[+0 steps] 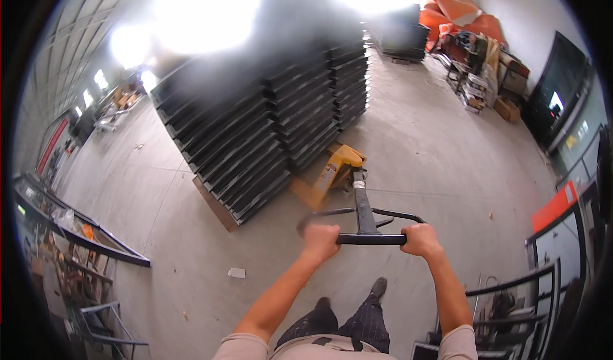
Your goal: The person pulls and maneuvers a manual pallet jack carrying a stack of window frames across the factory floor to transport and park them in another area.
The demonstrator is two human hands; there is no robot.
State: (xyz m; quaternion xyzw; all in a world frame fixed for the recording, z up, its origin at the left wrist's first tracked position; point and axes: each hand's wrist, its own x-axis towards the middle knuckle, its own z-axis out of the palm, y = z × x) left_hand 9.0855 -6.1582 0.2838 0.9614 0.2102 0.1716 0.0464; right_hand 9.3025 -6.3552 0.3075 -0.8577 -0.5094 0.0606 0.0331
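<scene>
Both my hands are wrapped round the black handle [370, 239] of a pallet jack [345, 159] with a yellow body. My left hand [321, 240] grips the left end of the bar, and my right hand [421, 239] grips the right end. A dark shaft runs from the bar down to the yellow base. Right beyond the base stands a tall load of stacked dark panels [236, 136] in several columns, with a wooden board [214, 203] at its lower left edge. The forks are mostly hidden by the load.
A metal frame rack [96, 248] with scrap stands at left, and black frames [517, 322] with a red panel [554, 208] at right. Piled goods and orange sheeting [463, 15] lie at the far right wall. A small white piece [237, 273] lies on the concrete floor.
</scene>
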